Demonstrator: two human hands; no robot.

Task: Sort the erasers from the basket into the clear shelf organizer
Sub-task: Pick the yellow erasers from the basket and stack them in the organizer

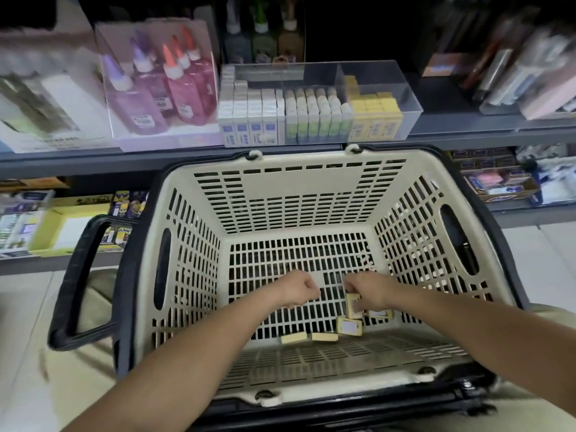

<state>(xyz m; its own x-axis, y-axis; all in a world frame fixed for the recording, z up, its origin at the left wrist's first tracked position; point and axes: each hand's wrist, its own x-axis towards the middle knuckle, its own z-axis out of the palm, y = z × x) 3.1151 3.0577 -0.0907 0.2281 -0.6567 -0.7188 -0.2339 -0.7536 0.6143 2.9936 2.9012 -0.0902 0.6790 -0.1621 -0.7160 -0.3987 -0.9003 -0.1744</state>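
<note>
Several erasers (350,326) beside right hand (369,291), one seemingly pinched, left hand (300,288) apart

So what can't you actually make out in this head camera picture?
- Inside the left hand: head view, its curled fingers hide whether it holds anything.
- Under the right hand: it covers some yellow erasers, so no count.
- Eraser labels: too small and blurred.
- Blurred by motion: glue bottles and shelf goods at the edges.
- Back rows of the clear organizer: hidden by front boxes.
</note>
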